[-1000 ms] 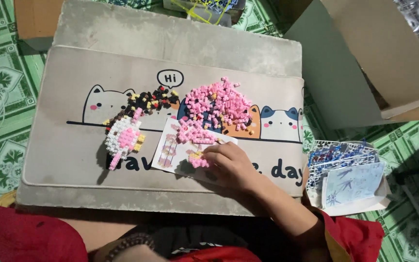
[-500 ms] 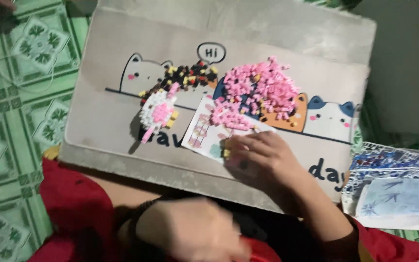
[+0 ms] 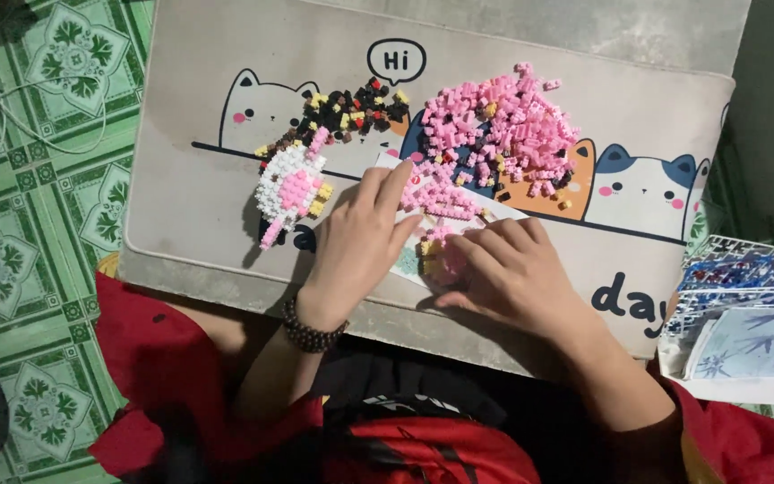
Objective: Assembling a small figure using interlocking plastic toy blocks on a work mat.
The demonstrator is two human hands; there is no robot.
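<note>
Your left hand lies flat, released, pinning the instruction sheet | right hand pinches a small brick cluster at its 9 o'clock | pink brick pile at 12, within reach

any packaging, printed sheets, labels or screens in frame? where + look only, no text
Grey rectangular desk mat: under both hands, printed with cartoon cats and a speech bubble.
White printed instruction sheet: on the mat, mostly covered by the left hand and right hand.
Clear plastic bags with blue print: right edge, stacked.
Pale blue-and-white printed sheet: lower right, just below the bags.
No screens.
</note>
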